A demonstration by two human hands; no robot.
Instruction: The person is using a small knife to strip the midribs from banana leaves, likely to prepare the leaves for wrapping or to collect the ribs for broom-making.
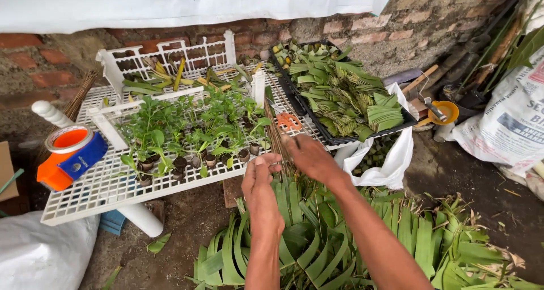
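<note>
Your left hand [262, 189] and right hand [309, 158] meet at the front edge of the white rack [96, 191], fingers bent, pinching a thin leaf strip [259, 161]. Just past your fingertips stand little seedling pots [195, 157]. Below your wrists lies a pile of long green leaves [317, 244]. Far left sits an orange tape roller [69, 157]. Right, a white printed sack [510, 125] leans.

The long green leaf strips [317, 239] under the 2 bare hands look smooth and a bit shiny. Just past the fingers, the white plastic grid rack [102, 188] is hard and matt. Left of the hands, the orange plastic tape holder [65, 159] is glossy. Behind everything, the red brick wall [396, 23] looks rough.
</note>
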